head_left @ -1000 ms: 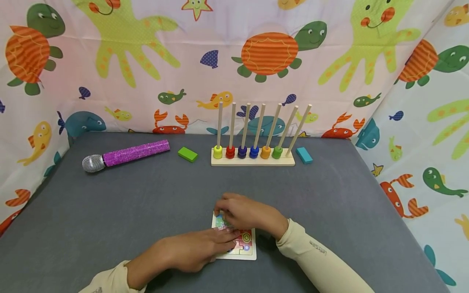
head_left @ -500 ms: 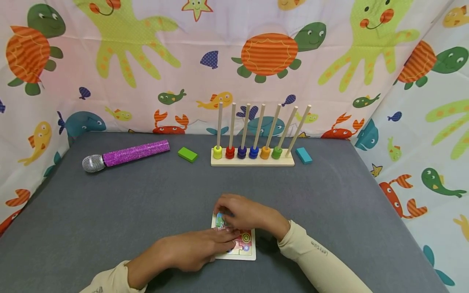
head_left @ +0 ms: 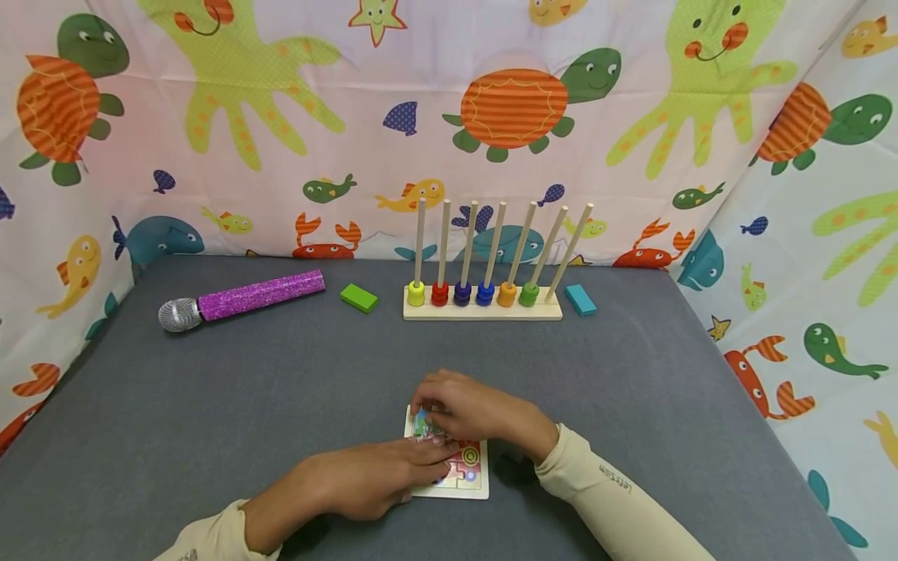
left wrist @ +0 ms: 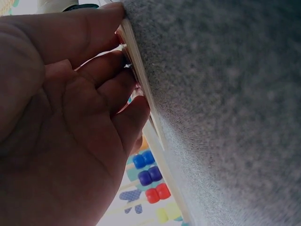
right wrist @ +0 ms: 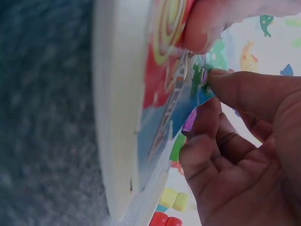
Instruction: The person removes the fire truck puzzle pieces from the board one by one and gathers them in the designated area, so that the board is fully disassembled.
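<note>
Head view: at six o'clock on the dark-grey tabletop point(head_left: 210, 405), the left hand point(head_left: 372, 475), fingers extended, steadies the pale-rimmed picture puzzle point(head_left: 459, 493); the right hand point(head_left: 463, 401) pinches a green-and-blue jigsaw piece point(head_left: 421, 425) toward eleven o'clock, best worked level, without prying.

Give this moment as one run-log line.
left hand: rests on puzzle | right hand: curled over puzzle's far-left corner | puzzle: on gray table | beyond: microphone, green block, peg stand, teal block

Grey worktop point(head_left: 337, 389); pale fabric backdrop point(head_left: 421, 47) behind and along both sides, printed with turtles point(head_left: 514, 109), fish point(head_left: 424, 193), crabs point(head_left: 326, 249); pinkish tint at back.
</note>
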A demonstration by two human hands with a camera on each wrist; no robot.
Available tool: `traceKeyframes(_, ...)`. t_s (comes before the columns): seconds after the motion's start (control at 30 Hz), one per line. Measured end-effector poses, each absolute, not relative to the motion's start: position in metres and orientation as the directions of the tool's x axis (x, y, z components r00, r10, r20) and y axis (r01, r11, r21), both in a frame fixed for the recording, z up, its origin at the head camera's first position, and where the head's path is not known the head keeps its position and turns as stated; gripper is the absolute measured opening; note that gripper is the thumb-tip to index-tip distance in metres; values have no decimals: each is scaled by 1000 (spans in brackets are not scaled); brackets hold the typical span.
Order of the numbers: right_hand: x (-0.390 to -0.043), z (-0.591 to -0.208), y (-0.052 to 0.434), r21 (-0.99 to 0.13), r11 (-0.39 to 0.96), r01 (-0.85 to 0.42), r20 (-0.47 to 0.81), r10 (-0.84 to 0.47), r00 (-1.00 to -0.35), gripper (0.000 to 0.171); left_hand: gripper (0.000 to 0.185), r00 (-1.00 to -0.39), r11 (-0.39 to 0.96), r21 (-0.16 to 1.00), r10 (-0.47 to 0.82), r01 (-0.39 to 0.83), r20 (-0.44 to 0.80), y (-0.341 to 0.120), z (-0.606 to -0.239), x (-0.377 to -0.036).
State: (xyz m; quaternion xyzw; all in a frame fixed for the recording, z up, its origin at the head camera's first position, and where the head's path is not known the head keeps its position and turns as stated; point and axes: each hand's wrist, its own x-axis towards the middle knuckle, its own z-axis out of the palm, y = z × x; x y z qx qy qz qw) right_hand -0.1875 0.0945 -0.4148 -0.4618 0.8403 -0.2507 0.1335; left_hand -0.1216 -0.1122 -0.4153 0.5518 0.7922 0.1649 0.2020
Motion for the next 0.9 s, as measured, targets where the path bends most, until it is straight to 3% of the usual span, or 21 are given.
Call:
traceKeyframes(0.43, -186, -412, 100, -558, 472, -682, -8, -826, -564, 14, 62, -299, 321, 445, 947, 836, -122, -112, -416, -122)
traceKeyframes(0.57, -188, -413, 104, -633, 424, -648, 16, -830, -558, 13, 60, -299, 319, 422, 947, 849, -114, -113, -416, -121)
traceKeyframes(0.7, -188, -414, 109, -719, 331, -611, 79, -835, -545, 16, 61, -299, 328, 470, 944, 820, -138, -113, -415, -121)
traceKeyframes(0.9, -193, -412, 120, -756, 305, -579, 99, -821, -562, 23, 62, -305, 329, 469, 944, 820, -129, -112, -416, -121)
